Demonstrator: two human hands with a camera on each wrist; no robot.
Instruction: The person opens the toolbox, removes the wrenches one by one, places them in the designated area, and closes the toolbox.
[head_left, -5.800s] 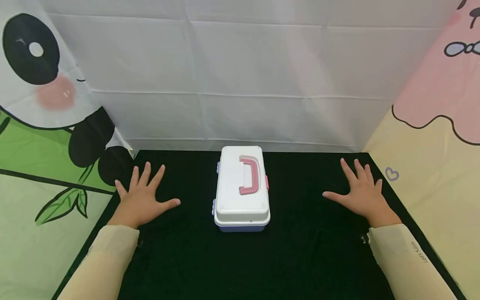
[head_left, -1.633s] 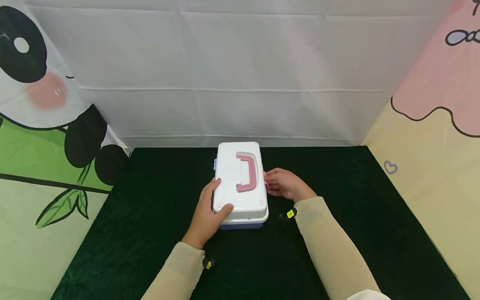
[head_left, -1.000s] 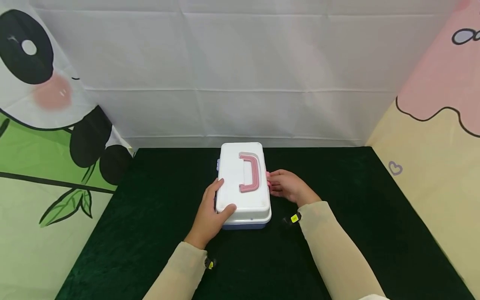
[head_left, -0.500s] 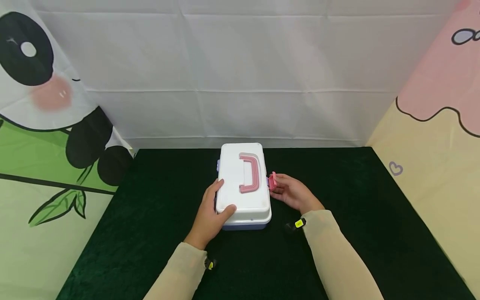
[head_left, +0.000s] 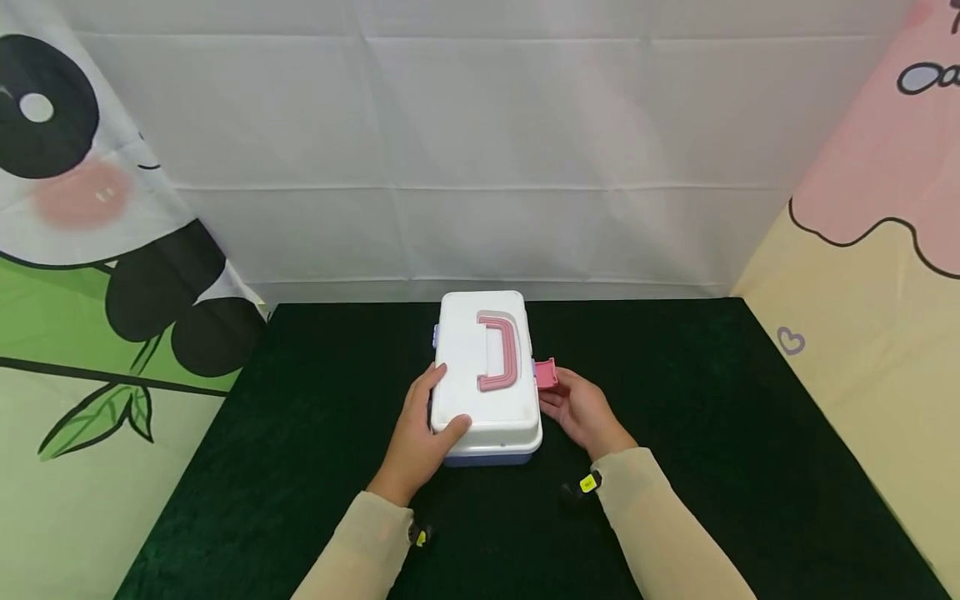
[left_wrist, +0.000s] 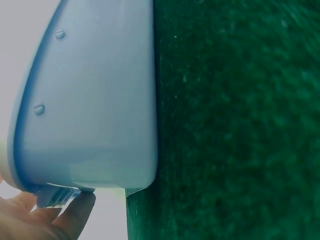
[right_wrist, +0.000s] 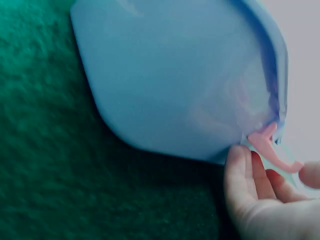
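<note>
A white-lidded plastic storage box (head_left: 461,367) with a blue base stands on the dark green cloth, its lid down and its pink handle (head_left: 510,354) folded flat. My left hand (head_left: 416,433) holds its near left side, thumb on the lid; in the left wrist view the fingers lie by a blue hinge (left_wrist: 55,196). On the right side a pink latch (head_left: 546,374) sticks out from the box. My right hand (head_left: 585,410) holds this latch, thumb at its outer end and curled fingers below it in the right wrist view. The box's inside is hidden.
Green cloth (head_left: 300,467) covers the table around the box. A white sheet (head_left: 480,167) hangs behind the far edge. Printed cartoon sheets flank the table, a green and white one (head_left: 90,333) on the left and a pink and cream one (head_left: 862,333) on the right.
Both hands came in from the table's sides to the box. The pink latch has swung outward from the box side, and my right hand moved slightly toward me. My left hand stays on the box.
</note>
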